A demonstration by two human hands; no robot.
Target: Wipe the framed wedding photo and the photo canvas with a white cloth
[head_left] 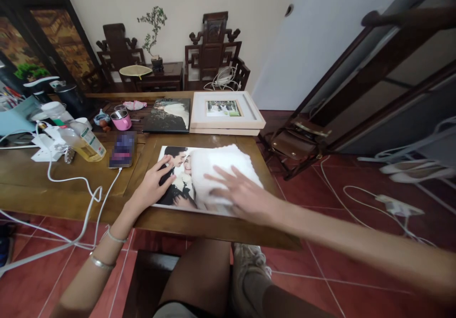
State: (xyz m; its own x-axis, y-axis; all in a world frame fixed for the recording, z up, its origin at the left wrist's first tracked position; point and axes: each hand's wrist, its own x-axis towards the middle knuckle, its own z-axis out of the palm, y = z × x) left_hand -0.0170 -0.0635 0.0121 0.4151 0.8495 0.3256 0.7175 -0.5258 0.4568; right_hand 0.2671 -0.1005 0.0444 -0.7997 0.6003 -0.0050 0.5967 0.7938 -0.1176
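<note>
Left grip (156, 182), fingers spread, rests on the photo (183, 178) atop the tabletop (213, 225); right grip (244, 193) splays wide over the white cloth (224, 159): light, even pressure should serve best!

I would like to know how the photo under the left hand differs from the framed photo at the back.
The photo is partly covered by a white fluffy sheet; the framed photo is uncovered. The photo shows two people large, while the framed photo shows small figures. The photo shows no raised border; the framed photo has a pale frame. Both lie face up.
</note>
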